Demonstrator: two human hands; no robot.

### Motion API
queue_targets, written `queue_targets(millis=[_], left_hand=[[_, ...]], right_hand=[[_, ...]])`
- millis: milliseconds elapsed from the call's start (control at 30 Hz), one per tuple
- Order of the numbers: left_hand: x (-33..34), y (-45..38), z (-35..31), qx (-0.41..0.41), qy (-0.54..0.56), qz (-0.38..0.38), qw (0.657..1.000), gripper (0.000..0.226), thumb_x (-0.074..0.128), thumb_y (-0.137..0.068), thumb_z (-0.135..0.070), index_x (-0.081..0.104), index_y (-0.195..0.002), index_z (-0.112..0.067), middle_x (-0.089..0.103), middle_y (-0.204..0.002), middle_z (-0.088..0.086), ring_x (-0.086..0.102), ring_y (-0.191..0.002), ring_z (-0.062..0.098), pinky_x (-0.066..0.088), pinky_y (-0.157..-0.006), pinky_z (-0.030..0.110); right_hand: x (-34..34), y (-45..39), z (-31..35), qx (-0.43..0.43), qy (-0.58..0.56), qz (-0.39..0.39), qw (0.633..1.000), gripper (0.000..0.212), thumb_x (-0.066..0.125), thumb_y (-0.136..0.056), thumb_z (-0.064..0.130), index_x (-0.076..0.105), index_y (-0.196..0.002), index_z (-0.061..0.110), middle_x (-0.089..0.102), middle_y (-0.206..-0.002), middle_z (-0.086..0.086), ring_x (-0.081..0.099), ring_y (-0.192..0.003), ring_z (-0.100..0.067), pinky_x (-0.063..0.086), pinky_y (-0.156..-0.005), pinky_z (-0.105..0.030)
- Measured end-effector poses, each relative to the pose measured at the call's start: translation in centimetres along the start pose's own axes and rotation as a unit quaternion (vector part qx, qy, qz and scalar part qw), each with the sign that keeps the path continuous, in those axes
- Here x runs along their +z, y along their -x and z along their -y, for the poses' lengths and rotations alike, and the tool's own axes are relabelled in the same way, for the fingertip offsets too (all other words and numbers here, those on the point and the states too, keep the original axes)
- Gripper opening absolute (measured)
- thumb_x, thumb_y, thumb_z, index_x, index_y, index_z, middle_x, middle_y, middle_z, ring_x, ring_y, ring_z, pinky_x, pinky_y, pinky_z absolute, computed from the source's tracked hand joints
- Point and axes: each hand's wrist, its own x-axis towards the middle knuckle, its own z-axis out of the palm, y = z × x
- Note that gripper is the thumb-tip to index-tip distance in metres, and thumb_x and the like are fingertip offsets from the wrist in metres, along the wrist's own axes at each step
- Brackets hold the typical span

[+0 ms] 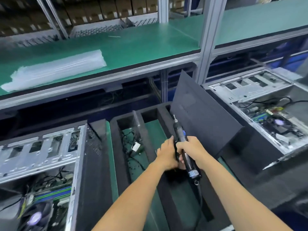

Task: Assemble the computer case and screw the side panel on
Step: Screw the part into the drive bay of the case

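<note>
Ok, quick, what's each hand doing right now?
Left hand: at the electric screwdriver; grip cannot be told.
Right hand: gripping the electric screwdriver, bit pointing up and away.

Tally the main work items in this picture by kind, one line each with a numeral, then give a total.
Open computer cases: 2, one at the left and one at the right
Loose black side panels: 1
Electric screwdrivers: 1
Clear plastic bag stacks: 1
Total: 5
</note>
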Motion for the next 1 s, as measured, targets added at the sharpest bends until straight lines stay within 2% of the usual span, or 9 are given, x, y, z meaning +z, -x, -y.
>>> queue_targets(millis=[133, 300, 467, 600, 700, 767, 867, 933, 1000], left_hand=[[2.1, -1.0, 0.3, 0.031, -0.028, 0.032, 0.999, 0.143, 0.087, -0.046, -0.047, -0.009, -0.15, -0.024, 0.006, -0.154, -0.002, 0.01, -0.142, 0.019, 0.017, -0.113, 0.044], [2.2, -1.0, 0.5, 0.059, -0.031, -0.021, 0.998, 0.134, 0.083, -0.051, -0.04, -0.004, -0.15, -0.017, 0.02, -0.146, 0.003, 0.026, -0.134, 0.024, 0.025, -0.108, 0.038], [-0.9, -0.6, 0.6, -0.027, 0.171, -0.068, 0.983, 0.131, 0.079, -0.046, -0.049, 0.004, -0.15, -0.023, 0.027, -0.148, -0.001, 0.031, -0.135, 0.02, 0.026, -0.112, 0.042], [-6.7, 0.8, 1.0, -0.069, 0.39, -0.102, 0.912, 0.127, 0.079, -0.046, -0.057, 0.008, -0.15, -0.035, 0.025, -0.154, -0.004, 0.034, -0.133, 0.017, 0.029, -0.101, 0.03], [-11.4, 2.8, 1.5, -0.063, 0.531, -0.121, 0.836, 0.115, 0.076, -0.048, -0.055, 0.025, -0.147, -0.028, 0.035, -0.15, 0.006, 0.04, -0.131, 0.026, 0.033, -0.106, 0.039], [-14.1, 4.8, 2.2, -0.047, 0.593, -0.142, 0.791, 0.086, 0.073, -0.052, -0.051, 0.052, -0.125, -0.01, 0.058, -0.124, 0.016, 0.059, -0.105, 0.026, 0.046, -0.094, 0.043], [-17.4, 8.2, 3.9, 0.0, 0.681, -0.163, 0.714, 0.04, 0.063, -0.073, -0.048, 0.066, -0.089, -0.012, 0.069, -0.086, 0.008, 0.066, -0.073, 0.021, 0.05, -0.074, 0.034], [-19.5, 10.7, 5.5, 0.041, 0.724, -0.149, 0.672, 0.053, 0.056, -0.077, -0.053, 0.065, -0.099, -0.006, 0.068, -0.088, 0.012, 0.065, -0.077, 0.026, 0.053, -0.075, 0.036], [-21.7, 13.1, 7.2, 0.041, 0.714, -0.158, 0.681, 0.069, 0.056, -0.072, -0.057, 0.06, -0.113, -0.002, 0.067, -0.088, 0.014, 0.067, -0.075, 0.028, 0.055, -0.07, 0.036]], right_hand=[[-1.2, -1.5, -0.2, 0.01, -0.004, 0.014, 1.0, 0.008, 0.058, -0.068, 0.0, 0.053, -0.07, 0.006, 0.049, -0.05, -0.011, 0.048, -0.043, -0.024, 0.043, -0.047, -0.03], [-1.4, -2.2, -0.4, 0.019, 0.0, 0.032, 0.999, 0.01, 0.054, -0.067, -0.004, 0.051, -0.072, 0.004, 0.048, -0.053, -0.015, 0.047, -0.04, -0.024, 0.042, -0.046, -0.028], [-1.6, -1.7, 1.0, 0.001, 0.0, 0.025, 1.0, 0.016, 0.056, -0.067, -0.005, 0.048, -0.077, 0.005, 0.048, -0.054, -0.013, 0.049, -0.044, -0.026, 0.044, -0.046, -0.031], [-1.3, -0.6, 4.0, -0.048, -0.015, 0.017, 0.999, 0.012, 0.058, -0.07, -0.003, 0.049, -0.07, 0.006, 0.049, -0.055, -0.013, 0.049, -0.042, -0.026, 0.044, -0.043, -0.03], [-0.2, 0.6, 6.1, -0.068, -0.027, 0.03, 0.997, 0.013, 0.065, -0.079, 0.003, 0.055, -0.072, 0.006, 0.052, -0.057, -0.01, 0.051, -0.04, -0.024, 0.045, -0.042, -0.029], [1.3, 1.8, 7.3, -0.081, -0.021, 0.045, 0.995, 0.014, 0.07, -0.082, 0.007, 0.057, -0.077, 0.005, 0.055, -0.06, -0.007, 0.054, -0.041, -0.024, 0.046, -0.043, -0.029], [4.5, 4.0, 8.9, -0.104, -0.024, 0.062, 0.992, 0.019, 0.076, -0.083, 0.013, 0.059, -0.081, 0.004, 0.061, -0.071, -0.007, 0.056, -0.044, -0.024, 0.049, -0.045, -0.029], [7.3, 6.0, 10.1, -0.124, -0.027, 0.078, 0.989, 0.022, 0.079, -0.082, 0.017, 0.062, -0.086, 0.003, 0.064, -0.079, -0.008, 0.057, -0.044, -0.023, 0.05, -0.045, -0.029], [10.5, 8.0, 11.2, -0.146, -0.035, 0.111, 0.982, 0.028, 0.081, -0.08, 0.023, 0.065, -0.096, 0.005, 0.069, -0.086, -0.01, 0.057, -0.044, -0.022, 0.05, -0.045, -0.028]])
